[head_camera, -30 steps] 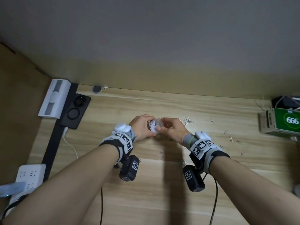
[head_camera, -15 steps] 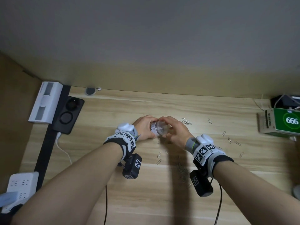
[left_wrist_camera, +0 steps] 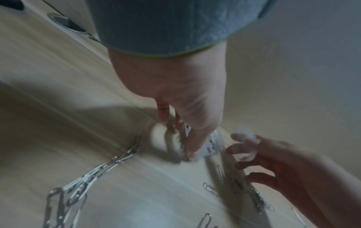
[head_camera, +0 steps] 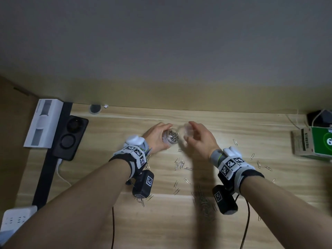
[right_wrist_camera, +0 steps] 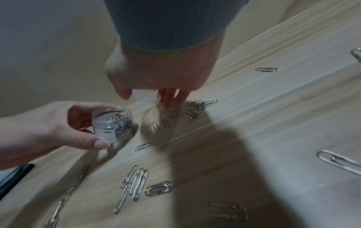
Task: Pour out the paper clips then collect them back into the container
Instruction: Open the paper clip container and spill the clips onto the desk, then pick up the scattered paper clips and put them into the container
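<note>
My left hand (head_camera: 156,139) grips a small clear jar (head_camera: 172,139) just above the wooden desk (head_camera: 233,130). The jar (right_wrist_camera: 112,123) is uncapped, tilted, and holds a tangle of silver paper clips. My right hand (head_camera: 198,141) is just to its right and pinches the clear lid (head_camera: 187,131) in its fingertips, a short gap from the jar's mouth. The lid (right_wrist_camera: 145,96) shows below the right palm. Loose paper clips (head_camera: 181,165) lie scattered under both hands, with a denser heap (head_camera: 203,203) beneath my right wrist.
A green and white box (head_camera: 312,142) sits at the right edge of the desk. A black charger pad (head_camera: 71,137) and a white device (head_camera: 43,123) lie at the left, with a white power strip (head_camera: 16,218) nearer me. A round grommet (head_camera: 95,109) is by the wall.
Both hands were together on the capped jar. Now the right hand has come away to the right with the lid, and the jar in the left hand stands uncapped.
</note>
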### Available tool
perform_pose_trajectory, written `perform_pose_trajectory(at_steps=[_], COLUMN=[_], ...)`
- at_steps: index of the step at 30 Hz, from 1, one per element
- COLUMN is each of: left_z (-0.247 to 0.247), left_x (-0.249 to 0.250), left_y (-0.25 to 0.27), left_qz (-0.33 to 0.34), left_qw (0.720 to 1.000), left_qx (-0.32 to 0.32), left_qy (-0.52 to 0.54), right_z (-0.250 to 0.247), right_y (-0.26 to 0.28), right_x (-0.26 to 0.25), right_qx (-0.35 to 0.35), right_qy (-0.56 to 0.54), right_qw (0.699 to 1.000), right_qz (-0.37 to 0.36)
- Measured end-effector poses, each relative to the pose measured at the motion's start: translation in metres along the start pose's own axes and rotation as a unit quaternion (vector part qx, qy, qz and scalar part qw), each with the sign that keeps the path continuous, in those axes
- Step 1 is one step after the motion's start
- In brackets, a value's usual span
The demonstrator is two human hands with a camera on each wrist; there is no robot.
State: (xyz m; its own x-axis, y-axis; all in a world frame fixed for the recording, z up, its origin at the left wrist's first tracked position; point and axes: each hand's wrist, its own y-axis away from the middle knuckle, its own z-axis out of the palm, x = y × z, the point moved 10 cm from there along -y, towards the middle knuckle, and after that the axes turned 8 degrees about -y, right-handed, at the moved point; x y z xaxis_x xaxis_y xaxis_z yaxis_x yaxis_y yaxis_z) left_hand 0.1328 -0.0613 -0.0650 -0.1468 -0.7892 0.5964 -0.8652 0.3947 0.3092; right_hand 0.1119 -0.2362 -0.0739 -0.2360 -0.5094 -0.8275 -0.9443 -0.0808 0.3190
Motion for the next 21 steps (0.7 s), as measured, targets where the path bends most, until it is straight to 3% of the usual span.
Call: perform_pose_trajectory(at_steps=[7,11,21], left_z=[-0.009,-0.007,-0.01], left_x=[-0.011,-0.016,-0.026], left_y=[-0.001,0.002,0.042], left_qz=[-0.002,-0.024,-0.098], left_qw=[0.995,0.992,0.989], left_qx=[0.065,0.061,0.055], left_qy=[-0.079,-0.104,-0.099], right_z=[-0.021,-0.032,-0.035], right_y=[-0.015,-0.014,0.03], right_x=[0.02,0.034,0.033], right_qx=[0.055,0.101,0.131], right_qy=[0.089,0.091,0.072], right_qw=[0.992,0.984,0.982], right_qz=[0.067,0.114,0.117])
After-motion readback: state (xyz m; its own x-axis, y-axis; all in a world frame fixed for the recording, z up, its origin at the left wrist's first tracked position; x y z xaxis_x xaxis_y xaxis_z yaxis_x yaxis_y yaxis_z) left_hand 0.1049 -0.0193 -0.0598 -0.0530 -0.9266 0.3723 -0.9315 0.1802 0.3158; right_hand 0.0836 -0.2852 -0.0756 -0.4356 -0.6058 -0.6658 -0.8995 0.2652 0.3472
